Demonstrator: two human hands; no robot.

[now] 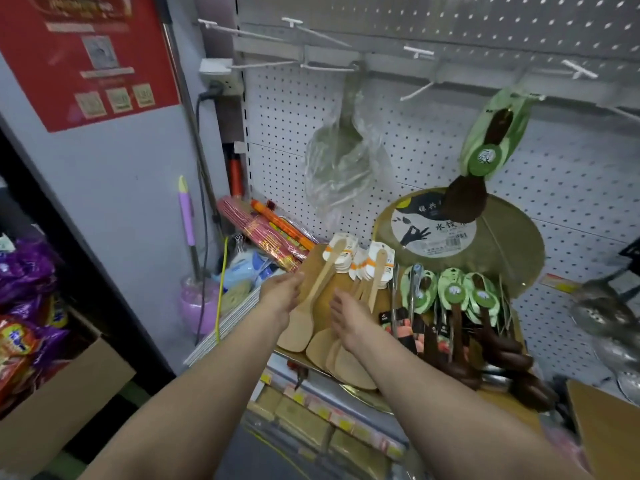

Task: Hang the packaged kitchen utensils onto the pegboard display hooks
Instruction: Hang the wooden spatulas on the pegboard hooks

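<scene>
Barely started, by the look of it: up on the pegboard (433, 161) only two items hang, a dark spoon in a green card (491, 140) on a hook at the right and something wrapped in clear plastic (343, 161) on a hook nearer the middle, while most of the white hooks (263, 64) stick out bare. Nearly all the stock lies down on the shelf (360, 393) below: a fan of pale wooden spatulas (322, 327) with white and orange header cards, and just beside them, to the right, a heap of green-carded dark spoons (453, 299) and some tongs. Both hands are down in the spatula pile now. The left hand (282, 289) reaches in from the left, fingers fairly straight and laid against the handle of one spatula, touching more than gripping as far as I can make out. The right hand (349, 317) rests on top of the spatulas further in; its fingers point away and are partly hidden, so I cannot tell whether they are curled round a handle or merely pressing. Nothing is lifted yet, so I'd say the picking-up comes first, then the long job of hanging.
</scene>
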